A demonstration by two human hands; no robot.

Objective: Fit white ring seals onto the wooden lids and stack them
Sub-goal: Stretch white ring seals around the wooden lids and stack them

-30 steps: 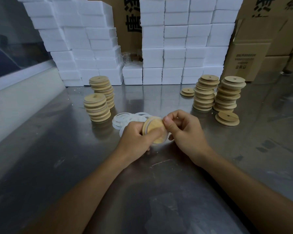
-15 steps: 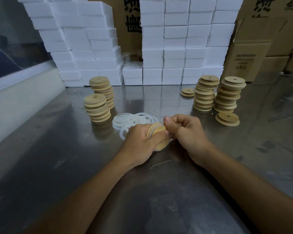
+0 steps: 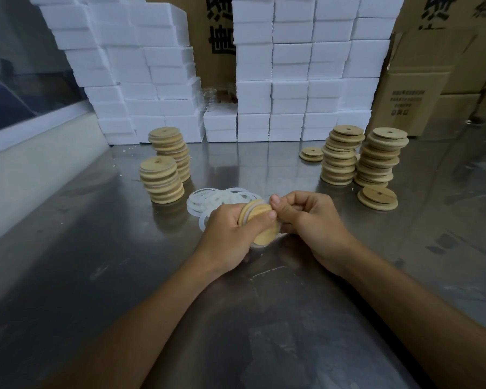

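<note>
Fingers of my left hand [image 3: 230,234] are curling round a wooden lid [image 3: 260,224], holding it on edge just above the desk [image 3: 96,276], while my right hand [image 3: 309,220] is pinching at its rim, pressing what looks like a white ring seal [image 3: 246,213] into the groove; how far round it is seated I cannot tell, since my thumbs are covering that part. Beyond my left fingers two stacks of sealed lids [image 3: 162,179] are already standing, so a fair share seems done. Beyond my right fingers taller stacks of bare lids [image 3: 362,158] are waiting, and loose rings [image 3: 208,200] are lying just behind the lid, so much is remaining.
</note>
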